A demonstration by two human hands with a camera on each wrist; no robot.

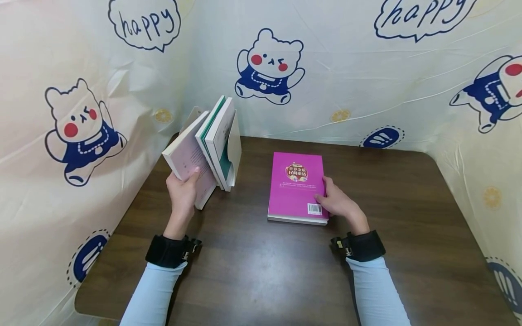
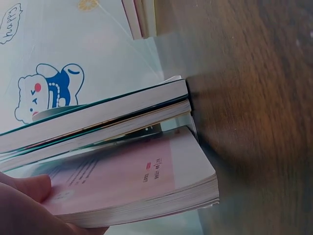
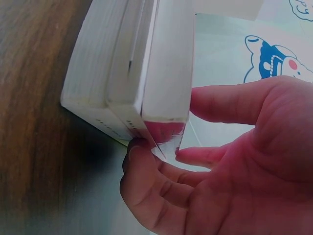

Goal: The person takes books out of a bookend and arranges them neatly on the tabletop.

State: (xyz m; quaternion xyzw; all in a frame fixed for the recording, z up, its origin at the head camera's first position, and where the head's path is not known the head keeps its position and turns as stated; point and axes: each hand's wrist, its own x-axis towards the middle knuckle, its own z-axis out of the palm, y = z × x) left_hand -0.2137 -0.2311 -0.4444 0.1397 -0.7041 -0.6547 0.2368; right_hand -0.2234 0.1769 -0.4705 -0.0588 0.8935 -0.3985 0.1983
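In the head view my left hand (image 1: 182, 194) holds a pale pink book (image 1: 191, 158), tilted to the left. Its thumb lies on the pink cover (image 2: 117, 176) in the left wrist view; the other fingers are mostly hidden behind the book. Right beside it, white-and-green books (image 1: 216, 140) stand leaning between pale upright panels (image 1: 235, 140). A magenta book (image 1: 297, 188) lies flat on top of a stack, barcode side up. My right hand (image 1: 340, 203) grips its right edge, thumb on the cover. In the right wrist view the fingers curl at the corner of the stacked books (image 3: 129, 63).
Beneath everything is a dark brown wooden table (image 1: 261, 271). A pale cloth (image 1: 346, 81) printed with cartoon bears hangs along its back and sides. Each wrist carries a black strap (image 1: 168, 251) with a small camera.
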